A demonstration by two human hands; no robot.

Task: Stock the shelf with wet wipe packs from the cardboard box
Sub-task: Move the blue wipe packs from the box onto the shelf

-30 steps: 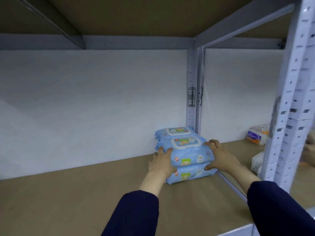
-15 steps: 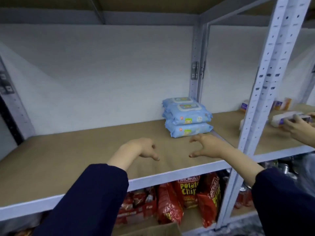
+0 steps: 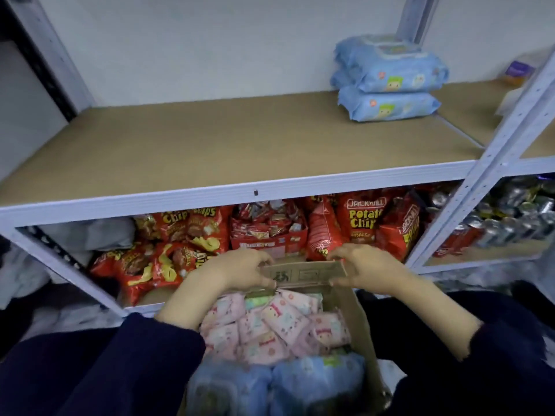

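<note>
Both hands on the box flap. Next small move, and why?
Probably fold the brown cardboard flap outward, away from the opening. The left hand and right hand both pinch it, and it sits across the far end of the open cardboard box, over the pink wipe packs. Folding it back should clear access.

The cardboard box (image 3: 365, 331) sits at 6 o'clock, in front of the shelf (image 3: 240, 139). Many wet wipe packs (image 3: 270, 325) lie in it. The left hand (image 3: 240, 271) and the right hand (image 3: 366, 268) hold the box's far flap (image 3: 303, 273), one at each end. On the shelf, at 1 o'clock, a stack of packs (image 3: 390, 79) sits near the back. Chip bags (image 3: 360, 220) lie under the shelf, behind the box. Cans (image 3: 510, 217) are at 3 o'clock.
</note>
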